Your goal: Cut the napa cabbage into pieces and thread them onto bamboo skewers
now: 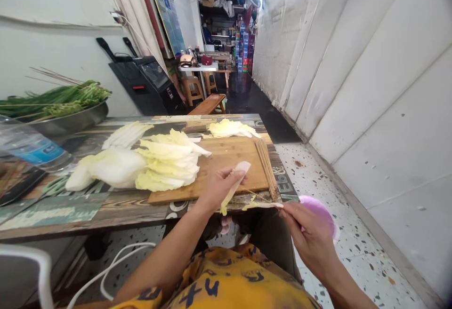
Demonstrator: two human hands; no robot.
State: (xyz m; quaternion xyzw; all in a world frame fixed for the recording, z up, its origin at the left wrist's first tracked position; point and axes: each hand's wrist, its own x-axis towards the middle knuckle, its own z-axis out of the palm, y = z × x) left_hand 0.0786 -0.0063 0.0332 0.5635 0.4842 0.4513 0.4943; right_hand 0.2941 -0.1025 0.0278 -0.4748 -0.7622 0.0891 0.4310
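My left hand (219, 186) pinches a pale strip of cabbage (233, 186) over the front edge of the wooden cutting board (233, 154). To its right, my right hand (307, 226) has its fingers closed on a thin strip of cabbage (264, 205), with a thin stick beside it. Cut cabbage leaves (169, 163) are piled on the board's left part, and more leaves (231, 129) lie at its back edge. A bundle of wooden skewers (267, 168) rests along the board's right edge. A white cabbage piece (120, 168) lies left of the board.
At the far left are a plastic bottle (38, 149), a metal bowl of greens (67, 116), scissors (52, 187) and a black-handled object (21, 187). A knife handle (195, 129) shows behind the board. A pink basin (319, 212) stands on the floor beyond my right hand.
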